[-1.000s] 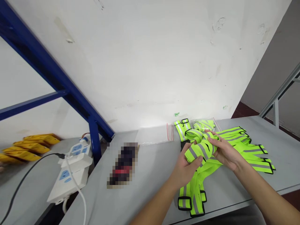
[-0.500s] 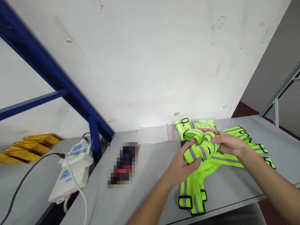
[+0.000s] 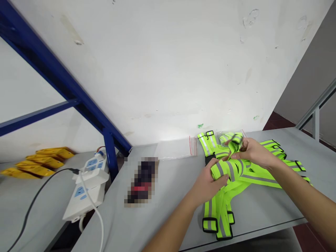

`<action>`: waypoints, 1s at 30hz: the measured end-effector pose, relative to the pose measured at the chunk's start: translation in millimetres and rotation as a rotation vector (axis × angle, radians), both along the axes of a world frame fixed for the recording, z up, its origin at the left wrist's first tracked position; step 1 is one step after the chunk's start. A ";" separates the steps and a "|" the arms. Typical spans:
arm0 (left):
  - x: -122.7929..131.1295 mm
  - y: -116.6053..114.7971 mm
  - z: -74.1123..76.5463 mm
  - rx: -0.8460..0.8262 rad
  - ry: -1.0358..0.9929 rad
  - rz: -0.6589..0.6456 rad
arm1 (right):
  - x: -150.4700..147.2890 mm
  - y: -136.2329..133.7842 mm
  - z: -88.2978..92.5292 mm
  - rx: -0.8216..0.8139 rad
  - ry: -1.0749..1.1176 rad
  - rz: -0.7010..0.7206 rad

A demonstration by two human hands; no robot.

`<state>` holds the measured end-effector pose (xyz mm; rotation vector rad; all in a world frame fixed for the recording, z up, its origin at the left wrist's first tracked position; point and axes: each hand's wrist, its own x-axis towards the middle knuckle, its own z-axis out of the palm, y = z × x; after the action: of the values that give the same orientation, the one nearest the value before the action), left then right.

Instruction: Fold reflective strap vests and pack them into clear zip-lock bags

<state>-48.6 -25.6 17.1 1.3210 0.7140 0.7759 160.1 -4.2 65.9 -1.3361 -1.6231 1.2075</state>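
Observation:
My left hand point(image 3: 207, 185) is closed round a folded yellow-green reflective strap point(image 3: 223, 170) with a grey stripe, thumb on its near side. Pinched between the fingers of my right hand point(image 3: 253, 153) is another part of the strap, raised just beyond the fold and slightly blurred. Beneath both hands, more reflective straps point(image 3: 258, 179) spread over the grey table, some ending in black buckles point(image 3: 210, 225). Behind my left hand, a strap with a buckle point(image 3: 207, 143) lies near the wall. My fingers and the fold hide part of the pile.
Clear zip bags point(image 3: 173, 150) lie by the wall, and another clear bag point(image 3: 222, 134) with straps is behind my right hand. Left of my hands is a pixelated object point(image 3: 143, 182). Power strips point(image 3: 86, 196), yellow packets point(image 3: 39, 162) and a blue frame point(image 3: 109, 147) are further left.
My right hand has lifted part of the strap away from the fold, up and beyond it. My left hand keeps its hold. The whole view has shifted slightly.

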 end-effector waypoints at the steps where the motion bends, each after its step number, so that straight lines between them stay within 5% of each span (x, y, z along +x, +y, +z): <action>1: 3.2 -0.3 -1.1 -0.096 -0.050 0.014 | -3.0 -0.7 -2.5 0.092 -0.081 -0.086; 4: 12.3 -1.0 -1.0 -0.347 -0.181 0.141 | -9.8 -4.4 -14.2 0.367 -0.307 -0.212; 10: 11.4 4.5 3.4 -0.532 -0.297 0.245 | -14.0 -25.0 -23.7 0.774 -0.670 0.011; 14: 6.6 9.4 0.0 -0.572 -0.398 0.219 | -16.4 -41.0 -20.2 0.886 -0.843 0.158; 20: 9.0 10.6 -6.5 -0.690 -0.443 0.258 | -16.1 -39.1 -39.8 1.086 -1.040 0.128; 26: 6.6 9.0 -8.4 -0.670 -0.536 0.050 | -6.3 -29.7 -50.9 1.181 -1.039 0.104; 30: -0.4 10.4 -11.4 -0.684 -0.577 0.046 | -7.8 -25.5 -47.6 1.284 -1.067 0.139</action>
<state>-49.0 -15.2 5.6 0.4283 0.4730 0.8000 152.3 -29.7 18.3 -0.9136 -2.4645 -0.7466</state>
